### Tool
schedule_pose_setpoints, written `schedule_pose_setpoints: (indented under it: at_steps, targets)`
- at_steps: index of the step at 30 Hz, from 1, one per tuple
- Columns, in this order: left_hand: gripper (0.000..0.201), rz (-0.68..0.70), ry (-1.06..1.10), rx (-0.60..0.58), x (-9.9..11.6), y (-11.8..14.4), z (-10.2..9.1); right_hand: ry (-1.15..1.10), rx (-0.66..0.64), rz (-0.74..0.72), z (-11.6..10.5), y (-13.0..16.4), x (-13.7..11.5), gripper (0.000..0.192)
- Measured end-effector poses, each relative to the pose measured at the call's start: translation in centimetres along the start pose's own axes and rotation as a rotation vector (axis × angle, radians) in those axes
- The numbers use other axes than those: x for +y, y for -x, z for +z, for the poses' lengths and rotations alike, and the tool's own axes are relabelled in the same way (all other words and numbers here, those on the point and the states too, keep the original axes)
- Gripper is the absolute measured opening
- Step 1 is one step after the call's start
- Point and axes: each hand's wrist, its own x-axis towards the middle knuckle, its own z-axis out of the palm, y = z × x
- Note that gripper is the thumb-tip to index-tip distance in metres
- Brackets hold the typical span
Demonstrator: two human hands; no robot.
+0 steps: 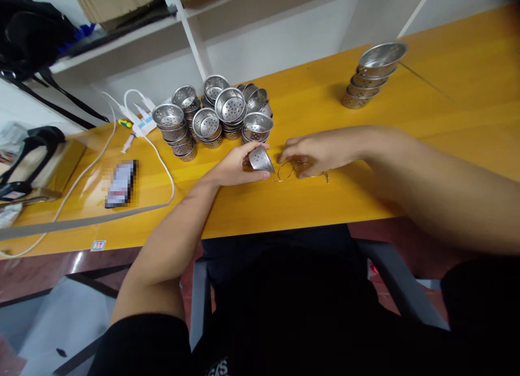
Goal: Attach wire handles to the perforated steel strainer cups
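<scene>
My left hand is closed around a small perforated metal cup, which lies tilted with its rim toward the right. Just to the right, my right hand hovers low over the table, its fingers bent and apart. Beneath those fingers is a thin gold-coloured wire piece with a round loop, partly hidden by the hand; whether the fingertips touch it is unclear. Behind my left hand stand several stacks of similar metal cups, close together. Another stack of cups leans at the back right.
The yellow table runs across the view. To the left are a phone, a white power strip with cables, a small syringe-like item and a cardboard box. A white shelf rises behind the table.
</scene>
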Motion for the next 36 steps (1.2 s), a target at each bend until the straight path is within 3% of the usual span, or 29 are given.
schedule_pose_setpoints:
  at_steps: [4, 7, 13, 22, 23, 26, 28, 31, 36]
  targets:
    - [0.091, -0.015, 0.011, -0.009, 0.1, 0.0, -0.1, 0.036, 0.044, -0.006, -0.2, -1.3, 0.8, 0.024]
    - [0.091, -0.032, 0.037, -0.009, 0.2, 0.1, -0.1, 0.077, 0.081, 0.054, -0.4, -1.6, 1.8, 0.014]
    - [0.094, -0.040, 0.033, -0.010, 0.3, 0.1, -0.1, 0.111, 0.119, 0.247, -1.1, -0.6, 4.1, 0.009]
    - [0.094, -0.036, -0.005, -0.009, -0.1, 0.1, -0.2, 0.071, 0.054, 0.375, -2.1, 2.9, 5.9, 0.009]
    - [0.094, -0.033, -0.007, -0.007, -0.2, 0.1, -0.2, 0.048, 0.082, 0.369, -2.1, 3.3, 5.7, 0.018]
    - [0.094, -0.024, -0.004, -0.005, -0.5, 0.1, -0.2, -0.038, 0.162, 0.287, -1.7, 3.7, 4.8, 0.076]
    - [0.094, -0.019, -0.007, -0.001, -0.7, 0.1, -0.3, -0.026, 0.130, 0.232, -1.1, 3.4, 4.5, 0.096]
    - [0.093, -0.013, -0.011, 0.004, -0.6, 0.1, -0.3, 0.030, 0.090, 0.216, -0.3, 2.5, 4.9, 0.076]
    - [0.095, -0.023, -0.019, 0.003, -0.4, 0.1, -0.1, -0.128, 0.085, 0.342, -0.8, 1.9, 5.7, 0.028]
